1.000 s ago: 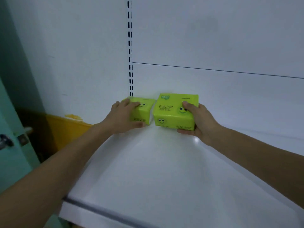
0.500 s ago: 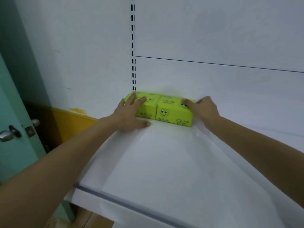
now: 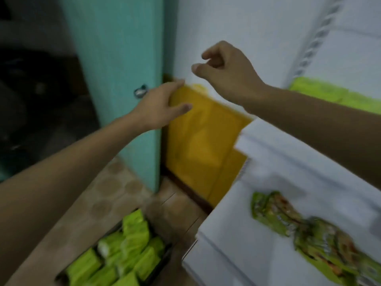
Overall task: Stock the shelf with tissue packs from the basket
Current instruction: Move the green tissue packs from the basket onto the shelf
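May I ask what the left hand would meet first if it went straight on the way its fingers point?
Most likely the yellow wall panel beyond the left hand; the right hand also lies near that line, but the blur leaves depth unclear.

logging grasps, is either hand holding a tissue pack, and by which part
Nothing is held: left hand open, right hand loosely curled, both empty.

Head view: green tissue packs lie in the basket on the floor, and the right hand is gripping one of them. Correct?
No. The head view shows the right hand gripping nothing, loosely curled in the air, apart from the basket. The green tissue packs do lie in the basket on the floor.
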Action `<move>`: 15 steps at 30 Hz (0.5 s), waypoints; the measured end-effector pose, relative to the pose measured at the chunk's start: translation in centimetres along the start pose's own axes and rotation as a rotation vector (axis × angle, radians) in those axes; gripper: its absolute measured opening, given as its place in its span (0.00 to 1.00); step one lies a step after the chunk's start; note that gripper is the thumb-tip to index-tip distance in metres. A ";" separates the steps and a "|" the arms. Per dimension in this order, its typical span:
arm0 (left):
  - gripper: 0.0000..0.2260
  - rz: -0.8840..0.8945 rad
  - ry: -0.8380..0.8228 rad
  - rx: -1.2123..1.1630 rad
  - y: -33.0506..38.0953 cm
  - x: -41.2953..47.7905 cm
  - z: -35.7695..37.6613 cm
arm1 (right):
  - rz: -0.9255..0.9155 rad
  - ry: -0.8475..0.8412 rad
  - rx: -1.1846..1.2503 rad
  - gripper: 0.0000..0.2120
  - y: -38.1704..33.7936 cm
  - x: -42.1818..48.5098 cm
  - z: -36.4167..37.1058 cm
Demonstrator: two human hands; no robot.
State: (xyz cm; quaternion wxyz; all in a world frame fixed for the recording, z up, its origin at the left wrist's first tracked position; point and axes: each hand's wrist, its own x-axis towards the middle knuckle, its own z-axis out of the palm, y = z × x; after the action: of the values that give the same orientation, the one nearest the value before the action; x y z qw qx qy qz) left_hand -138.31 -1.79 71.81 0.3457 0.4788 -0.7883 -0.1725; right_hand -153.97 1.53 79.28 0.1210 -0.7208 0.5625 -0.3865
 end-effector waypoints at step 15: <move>0.29 -1.106 -0.081 -0.298 -31.8 -39.3 3.0 | 0.324 -1.243 -0.114 0.23 4.6 -18.8 43.6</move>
State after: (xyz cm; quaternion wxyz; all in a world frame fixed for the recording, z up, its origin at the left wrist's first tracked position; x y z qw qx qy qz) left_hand -108.37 17.07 35.62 0.2374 0.7590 -0.4004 -0.4552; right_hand -128.31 5.66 39.26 0.4426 -0.7213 0.5091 0.1569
